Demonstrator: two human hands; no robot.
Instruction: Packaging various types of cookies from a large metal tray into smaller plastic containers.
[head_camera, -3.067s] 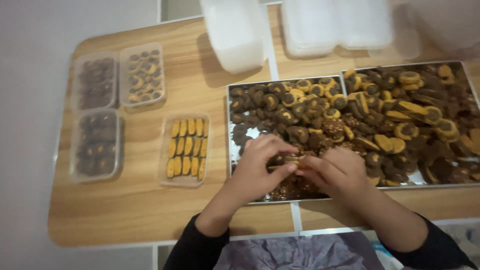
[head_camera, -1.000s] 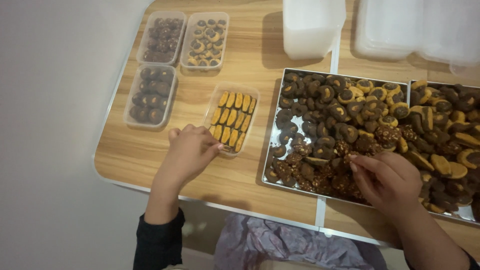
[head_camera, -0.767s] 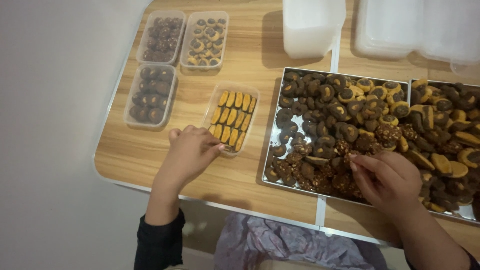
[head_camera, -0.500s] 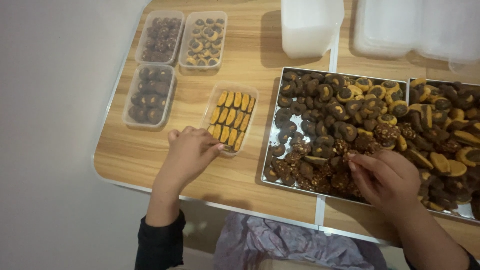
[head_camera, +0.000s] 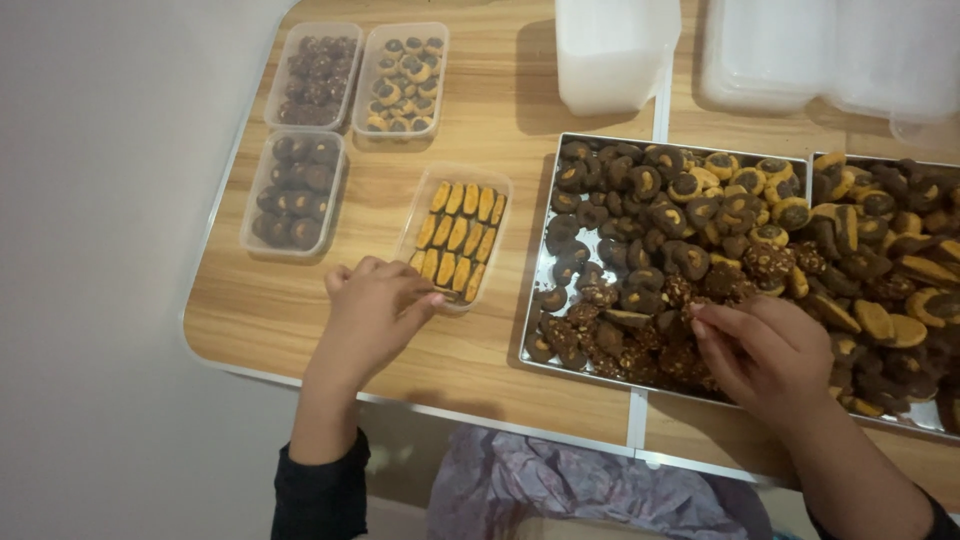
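Observation:
My left hand (head_camera: 368, 312) rests on the wooden table (head_camera: 500, 130) with its fingers bunched. The fingertips touch the near end of a clear plastic container (head_camera: 420, 205) holding two rows of flat orange cookies (head_camera: 458, 238). Anything under the fingers is hidden. My right hand (head_camera: 775, 352) lies curled over the near part of a metal tray (head_camera: 533, 290) piled with dark chocolate cookies (head_camera: 640, 240). Its thumb and forefinger tips are down among them, and I cannot see whether they pinch one.
Three filled clear containers stand at the far left: two of dark cookies (head_camera: 295, 190) (head_camera: 312, 72) and one of ringed cookies (head_camera: 400, 75). A second cookie tray (head_camera: 890, 260) adjoins on the right. Stacks of empty white containers (head_camera: 612, 50) and lids (head_camera: 820, 50) sit at the back.
Three seconds ago both hands were together over the tray. My left hand has since gone to the orange-cookie container. Over the last second both hands have hardly moved.

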